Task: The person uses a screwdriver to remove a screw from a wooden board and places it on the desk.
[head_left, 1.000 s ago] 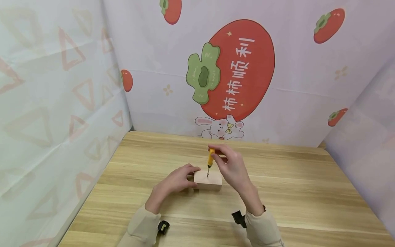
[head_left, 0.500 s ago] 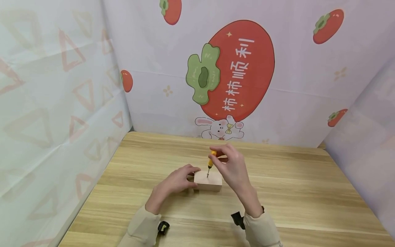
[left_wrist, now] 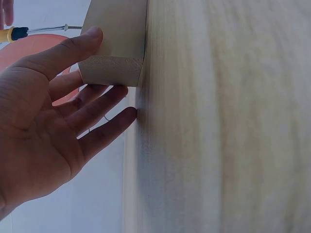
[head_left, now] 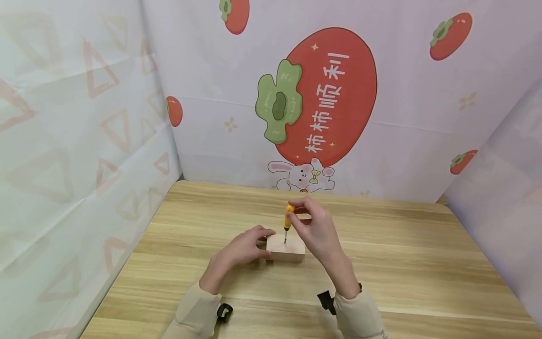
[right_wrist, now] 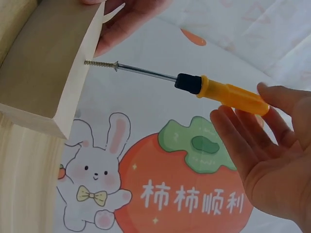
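Note:
A pale wooden block (head_left: 285, 255) lies on the table, and a screw (right_wrist: 101, 64) stands upright out of its top face, with much of its thread showing. My left hand (head_left: 245, 246) grips the block's left end, the thumb on the near side and fingers on the far side. Above the block, my right hand (head_left: 319, 230) pinches the yellow handle of a screwdriver (right_wrist: 226, 94) between thumb and fingertips. The screwdriver's metal shaft meets the screw head in the right wrist view. In the left wrist view the left thumb (left_wrist: 73, 51) presses on the block (left_wrist: 116, 29).
The wood-grain table (head_left: 402, 273) extends around the block on all sides. A patterned cloth backdrop (head_left: 211, 141) with printed persimmons and a rabbit rises behind its far edge. Cloth walls stand at left and right.
The screwdriver's handle leans slightly one way and back, while the right hand's fingers shift around it. The left hand and the block stay in place.

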Available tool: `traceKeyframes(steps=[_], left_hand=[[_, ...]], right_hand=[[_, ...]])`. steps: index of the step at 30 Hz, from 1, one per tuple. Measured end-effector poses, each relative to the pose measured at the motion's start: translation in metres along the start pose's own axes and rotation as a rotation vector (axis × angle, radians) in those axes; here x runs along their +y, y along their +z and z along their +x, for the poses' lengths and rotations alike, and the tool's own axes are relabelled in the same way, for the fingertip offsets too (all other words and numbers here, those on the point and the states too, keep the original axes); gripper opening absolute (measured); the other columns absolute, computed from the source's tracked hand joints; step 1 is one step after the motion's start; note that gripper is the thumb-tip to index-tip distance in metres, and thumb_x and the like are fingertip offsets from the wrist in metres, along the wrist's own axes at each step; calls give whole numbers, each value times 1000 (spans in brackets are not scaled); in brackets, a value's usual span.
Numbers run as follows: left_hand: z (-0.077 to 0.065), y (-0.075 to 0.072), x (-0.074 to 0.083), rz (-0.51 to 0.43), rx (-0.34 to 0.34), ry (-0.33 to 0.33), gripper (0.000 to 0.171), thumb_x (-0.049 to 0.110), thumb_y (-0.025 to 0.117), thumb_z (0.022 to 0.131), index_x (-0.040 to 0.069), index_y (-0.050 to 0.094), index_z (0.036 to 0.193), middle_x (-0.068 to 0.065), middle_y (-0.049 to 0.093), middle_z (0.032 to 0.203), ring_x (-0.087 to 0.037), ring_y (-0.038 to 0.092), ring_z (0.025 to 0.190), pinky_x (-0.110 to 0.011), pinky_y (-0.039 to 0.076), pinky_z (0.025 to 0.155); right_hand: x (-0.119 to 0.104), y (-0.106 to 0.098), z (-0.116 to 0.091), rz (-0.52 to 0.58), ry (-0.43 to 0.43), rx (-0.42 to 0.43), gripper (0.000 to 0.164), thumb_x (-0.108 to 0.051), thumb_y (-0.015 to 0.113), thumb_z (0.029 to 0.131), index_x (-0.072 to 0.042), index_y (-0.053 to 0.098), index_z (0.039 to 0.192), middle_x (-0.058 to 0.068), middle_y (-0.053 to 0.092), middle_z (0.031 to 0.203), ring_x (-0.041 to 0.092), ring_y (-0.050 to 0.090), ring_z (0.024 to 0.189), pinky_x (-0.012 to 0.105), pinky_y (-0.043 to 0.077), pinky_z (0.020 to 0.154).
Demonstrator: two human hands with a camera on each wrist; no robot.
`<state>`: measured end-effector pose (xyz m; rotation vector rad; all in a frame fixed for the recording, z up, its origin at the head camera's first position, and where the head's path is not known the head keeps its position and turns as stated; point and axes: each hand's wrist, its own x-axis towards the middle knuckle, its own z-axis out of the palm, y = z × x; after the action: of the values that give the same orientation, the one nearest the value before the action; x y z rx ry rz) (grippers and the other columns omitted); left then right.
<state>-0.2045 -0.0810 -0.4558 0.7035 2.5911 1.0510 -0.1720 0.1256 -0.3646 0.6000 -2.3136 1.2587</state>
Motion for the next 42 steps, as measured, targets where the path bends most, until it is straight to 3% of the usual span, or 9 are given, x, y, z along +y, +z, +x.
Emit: traceKeyframes(steps=[8,19,28,34,42], left_hand=[[-1,0,-2,7,-7,2,58,28,77,86,13,58,139,-6,60,127,-25,59,122,-46,47,104],[0,1,-3,-11,1,-5,57,28,78,85,13,59,137,-5,61,123,-24,60,121,-45,47,104],[0,2,-1,-16,-7,-10,57,26,78,86,12,59,138,-5,60,124,-25,60,121,-46,48,103],[1,2,-1,-5,-4,-8,57,27,78,86,12,59,137,-4,61,123,-24,60,121,-45,48,103],[2,2,-4,9,7,6,56,27,78,85,14,60,137,-4,61,123,-23,60,120,-44,48,103]], right_hand=[[-3,0,-2,-88,-8,85,28,-8,84,78,-4,69,101,4,68,91,14,68,82,23,59,67],[-4,0,-1,29,-9,-43,26,-1,73,87,-5,71,112,9,72,104,22,72,93,27,60,75],[0,5,-6,-36,-64,43,27,-2,78,82,-6,72,109,6,62,94,17,68,83,23,59,66],[-2,1,-2,-44,-49,29,27,0,76,84,-5,73,110,7,67,96,19,69,84,28,61,71],[-2,1,0,5,-47,2,27,5,67,88,-2,71,114,10,71,99,20,72,88,26,60,75]])
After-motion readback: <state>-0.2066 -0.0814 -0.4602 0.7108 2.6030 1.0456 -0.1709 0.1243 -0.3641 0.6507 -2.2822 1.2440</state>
